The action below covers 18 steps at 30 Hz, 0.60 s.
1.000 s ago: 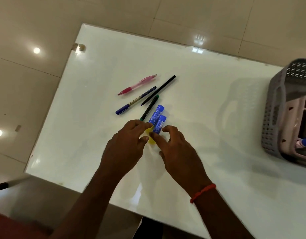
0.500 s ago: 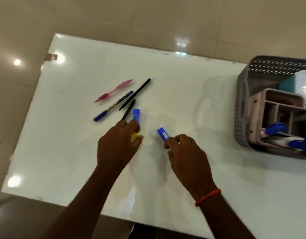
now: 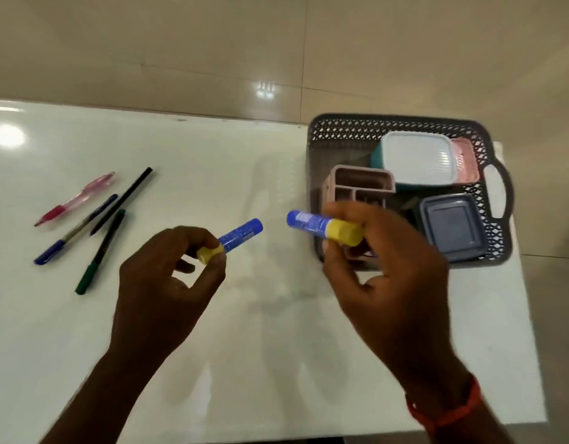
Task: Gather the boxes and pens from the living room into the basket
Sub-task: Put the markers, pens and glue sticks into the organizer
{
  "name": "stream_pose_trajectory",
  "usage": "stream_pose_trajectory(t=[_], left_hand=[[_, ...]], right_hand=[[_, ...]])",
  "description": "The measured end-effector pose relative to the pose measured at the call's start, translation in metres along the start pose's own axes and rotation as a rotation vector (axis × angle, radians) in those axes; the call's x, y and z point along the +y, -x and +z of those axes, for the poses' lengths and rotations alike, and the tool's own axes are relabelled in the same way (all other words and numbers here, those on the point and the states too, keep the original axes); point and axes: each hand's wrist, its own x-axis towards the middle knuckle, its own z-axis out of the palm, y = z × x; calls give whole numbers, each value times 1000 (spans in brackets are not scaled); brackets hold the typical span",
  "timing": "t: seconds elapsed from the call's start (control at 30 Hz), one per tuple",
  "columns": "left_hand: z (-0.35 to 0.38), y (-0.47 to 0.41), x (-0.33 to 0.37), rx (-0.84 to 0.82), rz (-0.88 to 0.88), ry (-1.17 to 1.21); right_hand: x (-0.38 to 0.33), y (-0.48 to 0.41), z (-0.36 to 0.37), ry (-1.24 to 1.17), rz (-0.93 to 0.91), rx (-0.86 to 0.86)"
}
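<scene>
Left hand (image 3: 167,277) gripping blue stick (image 3: 241,237), right hand (image 3: 382,277) gripping second stick (image 3: 321,225); boxes (image 3: 418,161) sitting in basket (image 3: 341,129); four pens (image 3: 100,251) waiting on worktop (image 3: 212,155).

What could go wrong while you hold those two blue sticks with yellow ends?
The left hand pinches its blue stick with a yellow end only at that end, so it might slip onto the glossy white table and roll. The grey plastic basket is crowded with lidded boxes, so the matching stick in the right hand could bounce off a lid.

Left hand (image 3: 167,283) pinches blue stick (image 3: 243,233); right hand (image 3: 382,277) grips second stick (image 3: 312,221).
</scene>
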Motion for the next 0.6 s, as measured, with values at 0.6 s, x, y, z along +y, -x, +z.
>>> stream_pose_trajectory(t=[0.6], left_hand=[[104,-63,89,83,230,162]], right_hand=[[108,-19,-24,-57,237,59]])
